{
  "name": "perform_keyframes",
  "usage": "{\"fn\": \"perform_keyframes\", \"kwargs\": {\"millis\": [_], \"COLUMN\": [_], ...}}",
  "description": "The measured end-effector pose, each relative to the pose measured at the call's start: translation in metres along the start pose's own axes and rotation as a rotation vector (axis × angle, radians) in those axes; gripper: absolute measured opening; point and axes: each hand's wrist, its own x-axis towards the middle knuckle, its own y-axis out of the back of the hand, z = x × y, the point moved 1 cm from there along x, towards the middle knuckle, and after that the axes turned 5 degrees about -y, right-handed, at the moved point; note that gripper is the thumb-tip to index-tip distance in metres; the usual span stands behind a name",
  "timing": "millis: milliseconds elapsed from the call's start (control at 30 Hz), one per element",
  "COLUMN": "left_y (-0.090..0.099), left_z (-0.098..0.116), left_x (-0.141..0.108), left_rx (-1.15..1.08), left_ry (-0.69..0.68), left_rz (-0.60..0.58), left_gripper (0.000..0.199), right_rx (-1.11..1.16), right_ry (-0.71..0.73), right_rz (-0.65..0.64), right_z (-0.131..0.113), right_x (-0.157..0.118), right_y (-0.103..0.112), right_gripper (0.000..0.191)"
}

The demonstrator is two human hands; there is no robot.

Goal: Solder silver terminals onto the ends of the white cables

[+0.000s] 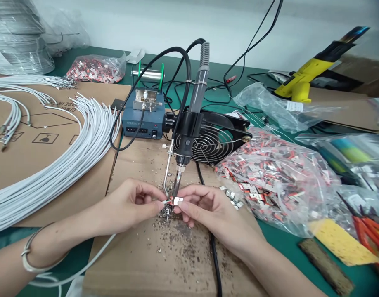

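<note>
I find a green tabletop set against a pale wall, with cardboard sheets laid over its left and middle. The middle sheet is soiled with dark specks and metallic bits, densest below the soldering iron.

On the left sheet I read inverted print, "MADE IN" and part of "C/NO", beside handling symbols. The blue box near the far edge bears pale lettering, too blurred to confirm.

I record the left hand with thumb and forefinger pinched on a white wire end. The right hand grips a small red-and-white piece in its fingertips. Both pieces sit at the iron's tip, over the middle sheet; I cannot tell whether they touch.

Left of the hands, a white wire bundle crosses the left sheet. Right, a bag of red-and-white parts limits travel; a sponge and red-handled cutters occupy the tabletop's right edge. I see the most working room toward the middle sheet's near edge, where a black cable runs.
</note>
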Motion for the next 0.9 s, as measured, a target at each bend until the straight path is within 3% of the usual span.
{"fn": "perform_keyframes", "kwargs": {"millis": [567, 900], "left_y": [0.0045, 0.0047], "left_z": [-0.0085, -0.0107], "left_x": [0.0004, 0.0052], "left_rx": [-0.165, 0.001], "left_ry": [0.06, 0.057], "left_rz": [-0.095, -0.063], "left_gripper": [0.045, 0.04], "right_rx": [0.064, -0.005], "right_ry": [0.013, 0.023], "right_rz": [-0.039, 0.046], "right_z": [-0.0003, -0.0026], "right_x": [-0.0009, 0.0004], "right_y": [0.0019, -0.0018], "right_gripper": [0.014, 0.017]}}
